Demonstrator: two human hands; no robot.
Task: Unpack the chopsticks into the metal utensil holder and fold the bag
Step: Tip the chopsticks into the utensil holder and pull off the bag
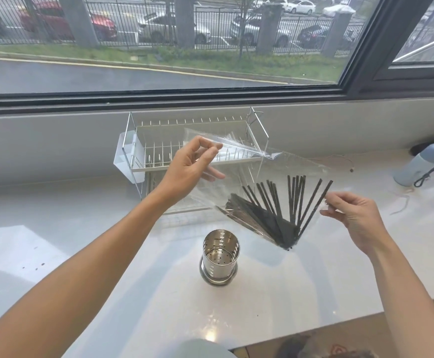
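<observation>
A clear plastic bag (239, 174) hangs in the air between my hands, above the counter. My left hand (190, 167) pinches its upper left edge. My right hand (352, 215) pinches its right edge. Inside the bag, several black chopsticks (275, 213) fan out, their ends gathered in the bag's lowest corner. The metal utensil holder (220, 257), a perforated steel cylinder, stands upright and empty on the white counter, just below and left of that corner.
A wire dish rack (159, 151) with a white side cup stands behind the bag against the window sill. A pale blue bottle (422, 164) lies at the far right. The counter's front edge (314, 329) runs along the lower right.
</observation>
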